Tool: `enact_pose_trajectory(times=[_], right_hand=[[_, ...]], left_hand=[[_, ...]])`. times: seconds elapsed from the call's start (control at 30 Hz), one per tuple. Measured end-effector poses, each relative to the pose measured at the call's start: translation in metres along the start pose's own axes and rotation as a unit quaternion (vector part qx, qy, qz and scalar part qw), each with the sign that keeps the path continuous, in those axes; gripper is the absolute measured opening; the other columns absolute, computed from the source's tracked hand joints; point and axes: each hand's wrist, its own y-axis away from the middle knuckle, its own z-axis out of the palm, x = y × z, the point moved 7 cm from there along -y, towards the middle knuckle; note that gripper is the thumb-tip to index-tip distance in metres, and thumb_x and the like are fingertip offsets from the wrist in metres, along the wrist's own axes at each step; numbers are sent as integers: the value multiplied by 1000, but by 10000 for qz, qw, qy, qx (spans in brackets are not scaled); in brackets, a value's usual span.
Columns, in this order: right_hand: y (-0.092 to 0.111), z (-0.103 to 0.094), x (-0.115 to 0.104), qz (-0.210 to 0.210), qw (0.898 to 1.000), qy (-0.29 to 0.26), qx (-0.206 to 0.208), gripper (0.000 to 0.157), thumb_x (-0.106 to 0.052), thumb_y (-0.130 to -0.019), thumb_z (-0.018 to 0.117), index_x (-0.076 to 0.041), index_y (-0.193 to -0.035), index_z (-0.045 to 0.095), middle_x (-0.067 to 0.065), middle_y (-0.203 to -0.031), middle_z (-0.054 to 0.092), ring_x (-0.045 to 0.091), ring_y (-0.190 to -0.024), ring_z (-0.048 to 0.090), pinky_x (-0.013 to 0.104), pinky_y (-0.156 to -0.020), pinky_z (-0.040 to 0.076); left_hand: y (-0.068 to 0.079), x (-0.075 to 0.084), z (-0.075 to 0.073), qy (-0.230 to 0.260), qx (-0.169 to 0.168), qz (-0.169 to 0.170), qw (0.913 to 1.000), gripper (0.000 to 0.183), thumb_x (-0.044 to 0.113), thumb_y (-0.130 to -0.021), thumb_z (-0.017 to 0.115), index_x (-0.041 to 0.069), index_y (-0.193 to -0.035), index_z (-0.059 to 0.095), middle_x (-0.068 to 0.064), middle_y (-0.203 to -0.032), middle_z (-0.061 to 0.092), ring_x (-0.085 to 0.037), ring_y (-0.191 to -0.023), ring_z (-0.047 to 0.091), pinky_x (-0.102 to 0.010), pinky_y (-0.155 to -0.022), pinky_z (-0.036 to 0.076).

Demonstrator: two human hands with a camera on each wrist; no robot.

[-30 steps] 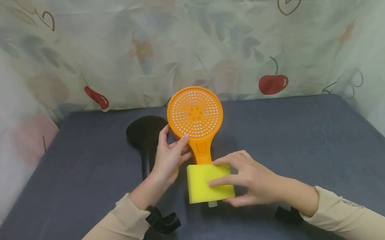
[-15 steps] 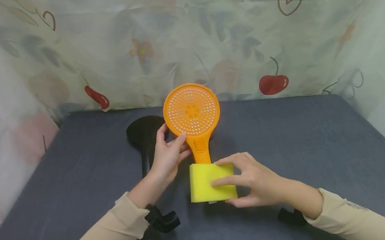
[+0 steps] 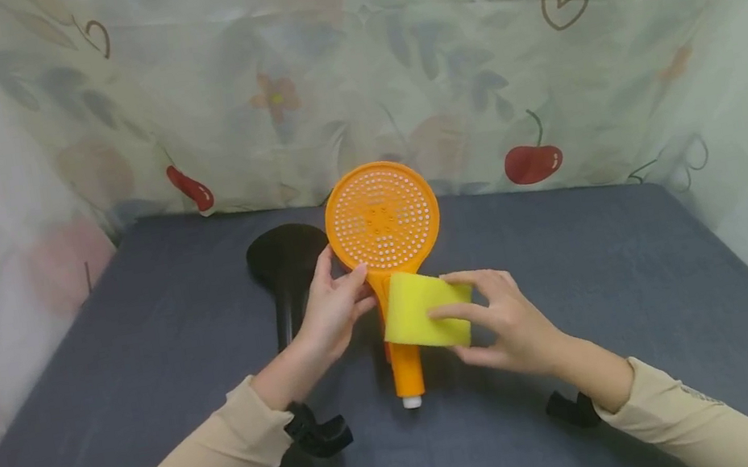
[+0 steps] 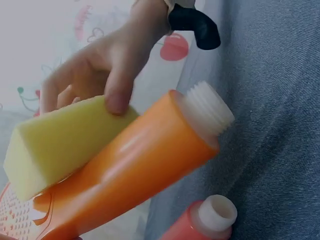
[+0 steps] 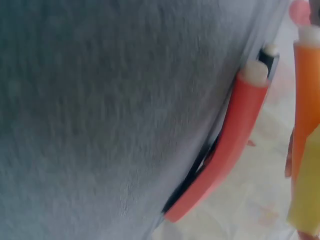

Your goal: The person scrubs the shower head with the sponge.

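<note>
My left hand (image 3: 331,310) holds an orange shower head (image 3: 382,216) at the left of its neck, its perforated face turned toward me. My right hand (image 3: 521,324) pinches a yellow sponge (image 3: 423,311), tilted across the upper handle just below the round face. In the left wrist view the sponge (image 4: 75,142) lies along the orange handle (image 4: 135,165), whose white threaded end is bare. Part of a red shower head (image 5: 230,135), mostly hidden behind the orange one in the head view, shows its handle and pale end in the right wrist view.
A black shower head (image 3: 286,260) lies on the dark grey tabletop (image 3: 572,276), left of the orange one. Patterned fabric (image 3: 390,59) hangs behind and at both sides. Black wrist mounts (image 3: 321,434) stick out below the sleeves.
My right hand has moved the sponge from the lower handle up toward the neck and tilted it, so the handle's white end shows fully. The left hand keeps its grip, shifting only slightly.
</note>
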Motion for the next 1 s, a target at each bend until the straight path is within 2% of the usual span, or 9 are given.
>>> enact_pose_trajectory(times=[0.13,0.27,0.43,0.53,0.67,0.73,0.83,0.93,1.0], right_hand=[[3,4,-8,-241,9996,-100,-86,32,-39,-86,60,-20,-112,62,16,-122,53,27,-110,48,49,-83,40],[7,7,-19,-461,9979,-214,-401,37,-33,-77,73,-22,-110,62,13,-121,53,24,-110,48,44,-82,42],[10,8,-27,-617,9951,-265,-731,49,-30,-66,81,-24,-110,62,11,-123,52,21,-112,47,41,-83,42],[8,6,-27,-639,9954,-207,-679,50,-28,-64,83,-24,-110,62,11,-123,52,22,-112,47,41,-83,41],[1,2,-21,-532,9979,-103,-355,53,-22,-61,83,-23,-109,63,13,-123,52,23,-111,48,43,-83,39],[-3,-1,-16,-420,9990,-71,-151,53,-20,-62,83,-22,-110,62,15,-122,52,25,-110,49,45,-83,38],[-5,-5,-8,-191,9997,-87,86,44,-21,-71,78,-19,-112,61,17,-123,51,27,-110,47,48,-84,37],[-3,-5,-5,-55,9997,-179,145,33,-30,-83,67,-18,-113,60,17,-124,50,28,-110,46,49,-85,37],[-2,-4,-7,-125,9996,-242,112,31,-35,-85,63,-19,-112,60,17,-123,51,27,-109,47,49,-84,38]], left_hand=[[-1,2,1,191,-18,-117,9997,56,9,-99,42,19,-148,17,-24,-130,52,-12,-91,64,-32,-84,54],[-3,2,-1,536,-38,-203,9983,54,9,-100,39,23,-148,18,-17,-133,49,-10,-88,63,-42,-95,48],[-4,2,-3,760,-51,-175,9969,51,10,-101,36,25,-148,21,-10,-128,48,-9,-86,62,-37,-91,52],[-4,0,-3,832,-112,-197,9963,51,11,-101,35,25,-148,21,-10,-128,48,-8,-86,61,-36,-92,52],[-4,-2,-1,829,-197,-257,9960,51,12,-101,34,26,-148,20,-11,-130,48,-7,-85,61,-36,-91,52],[-3,-3,0,851,-224,-291,9957,51,13,-101,34,26,-148,21,-10,-128,48,-7,-83,60,-31,-85,54],[-2,-4,3,921,-312,-364,9946,51,13,-102,33,26,-149,19,-9,-126,48,-7,-83,59,-26,-77,54],[-1,-6,4,1047,-394,-433,9928,52,13,-102,33,26,-149,17,-9,-129,46,-8,-86,58,-25,-75,53],[-1,-6,5,1081,-427,-423,9923,53,13,-102,32,28,-150,15,-11,-133,45,-9,-90,58,-26,-76,52]])
